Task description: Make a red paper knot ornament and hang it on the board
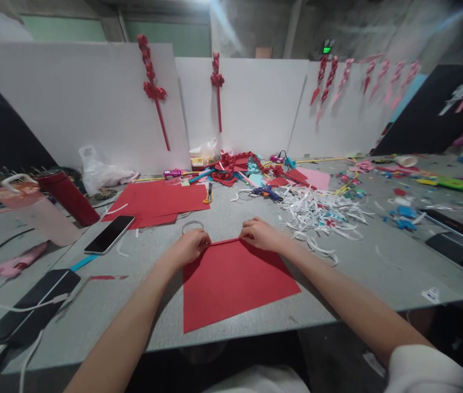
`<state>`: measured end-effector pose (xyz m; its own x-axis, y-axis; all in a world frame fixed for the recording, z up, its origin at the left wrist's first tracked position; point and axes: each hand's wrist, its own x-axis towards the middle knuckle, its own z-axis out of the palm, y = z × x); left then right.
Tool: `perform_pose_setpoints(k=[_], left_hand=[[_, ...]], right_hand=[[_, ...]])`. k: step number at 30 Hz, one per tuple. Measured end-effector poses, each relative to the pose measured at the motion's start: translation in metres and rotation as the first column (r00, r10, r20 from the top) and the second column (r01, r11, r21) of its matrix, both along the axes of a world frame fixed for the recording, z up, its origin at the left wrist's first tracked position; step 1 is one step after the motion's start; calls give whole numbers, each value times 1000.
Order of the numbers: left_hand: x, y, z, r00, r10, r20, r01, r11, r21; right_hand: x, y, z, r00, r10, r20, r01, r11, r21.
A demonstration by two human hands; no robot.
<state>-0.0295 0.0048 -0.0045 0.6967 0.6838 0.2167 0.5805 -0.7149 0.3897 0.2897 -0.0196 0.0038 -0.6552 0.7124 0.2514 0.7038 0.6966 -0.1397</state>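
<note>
A red sheet of paper [237,286] lies on the grey table in front of me, its far edge curled into a thin roll. My left hand [194,246] pinches the left end of that roll, fingers closed. At the right end my right hand [261,233] grips it the same way, with the fingertips bent over the paper. Between the two hands the roll runs nearly straight. The near part of the sheet lies flat and reaches towards the table's front edge.
More red sheets [160,202] lie behind my left hand, near a phone [111,234]. A red bottle [70,197] and a pale bottle [37,213] stand left, by a black power strip [30,305]. White paper strips [324,213] and a blue glue gun [267,192] lie beyond my right hand.
</note>
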Motion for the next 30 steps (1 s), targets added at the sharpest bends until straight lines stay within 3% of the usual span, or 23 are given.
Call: perform_pose_setpoints(k=[4,14,23,30], left_hand=[[-1,3,-1,1000,-3,-25,5,999,50],[-2,-3,9,999,-38,-16,38,999,10],[-8,14,-4,1000,-21,14,22,998,-54],[-6,7,1,999,-41,1,41,999,-30]], right_hand=[[-2,-2,2,1000,-7,29,7,1000,4],[-3,-4,3,998,-16,68,13,999,42],[-4,-5,5,994,-26,102,21,998,52],[-5,-7,5,993,-25,111,17,997,70]])
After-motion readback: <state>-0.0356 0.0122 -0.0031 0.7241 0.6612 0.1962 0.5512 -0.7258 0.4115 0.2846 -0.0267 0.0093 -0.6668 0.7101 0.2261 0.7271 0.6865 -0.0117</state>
